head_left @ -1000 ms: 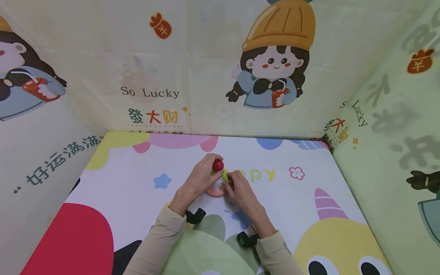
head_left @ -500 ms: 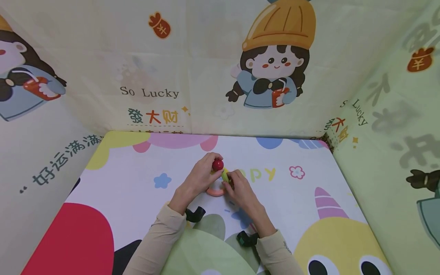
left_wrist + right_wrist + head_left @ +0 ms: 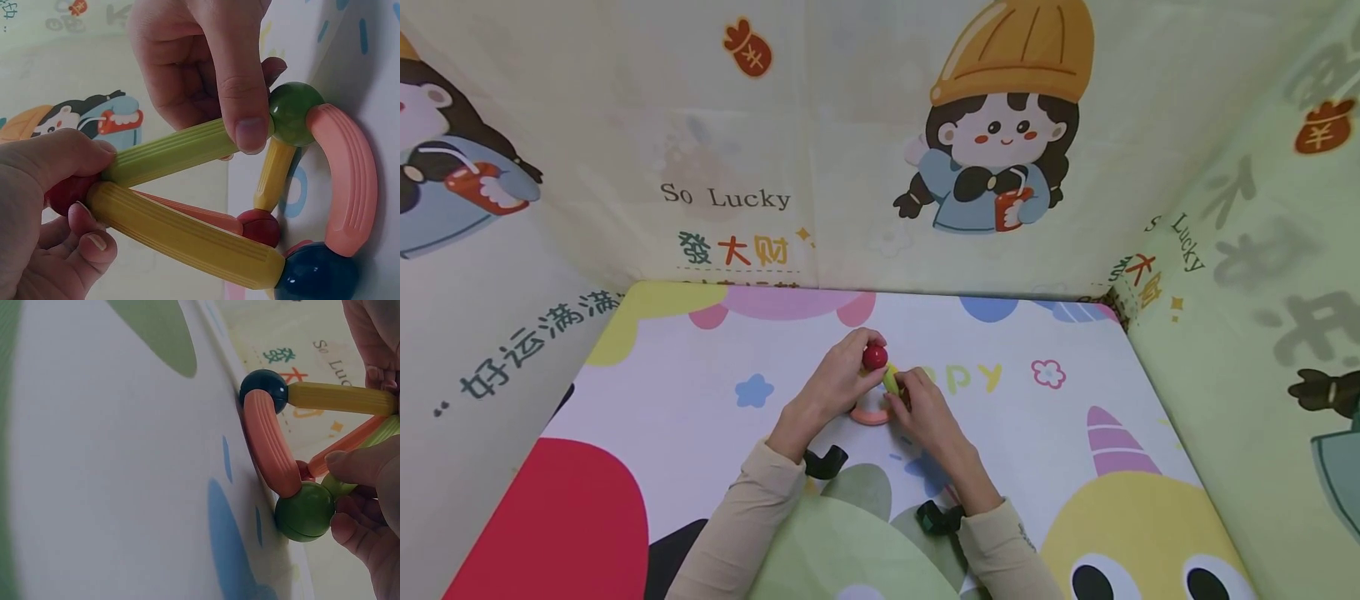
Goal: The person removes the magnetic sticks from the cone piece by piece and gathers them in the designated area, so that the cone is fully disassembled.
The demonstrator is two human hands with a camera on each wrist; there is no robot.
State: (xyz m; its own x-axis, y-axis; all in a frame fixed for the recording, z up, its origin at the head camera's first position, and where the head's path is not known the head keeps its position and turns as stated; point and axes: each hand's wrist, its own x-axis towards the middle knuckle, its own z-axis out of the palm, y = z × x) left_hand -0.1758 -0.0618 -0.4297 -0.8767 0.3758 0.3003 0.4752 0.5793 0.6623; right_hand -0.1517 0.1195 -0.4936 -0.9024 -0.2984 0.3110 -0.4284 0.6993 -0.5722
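A frame of magnetic rods and balls stands on the table between the two hands. My left hand [image 3: 829,385] grips the red ball [image 3: 875,357] at its top, thumb on one side and fingers on the other. From that ball run a light green rod [image 3: 178,150], a yellow curved rod [image 3: 187,234] and a pink rod. My right hand [image 3: 931,417] pinches the light green rod by its lower end, close to the green ball [image 3: 297,114]. A pink curved rod [image 3: 270,442] joins the green ball to the dark blue ball [image 3: 264,390]. Another red ball [image 3: 259,227] shows behind.
The frame stands on a patterned tabletop [image 3: 685,392] with printed cartoon shapes. Printed cloth walls [image 3: 850,167] close in the back and both sides. Black wrist-camera mounts [image 3: 827,462] hang at both wrists above the table.
Both hands keep their holds on the red ball and the light green rod. The head view has tilted very slightly.
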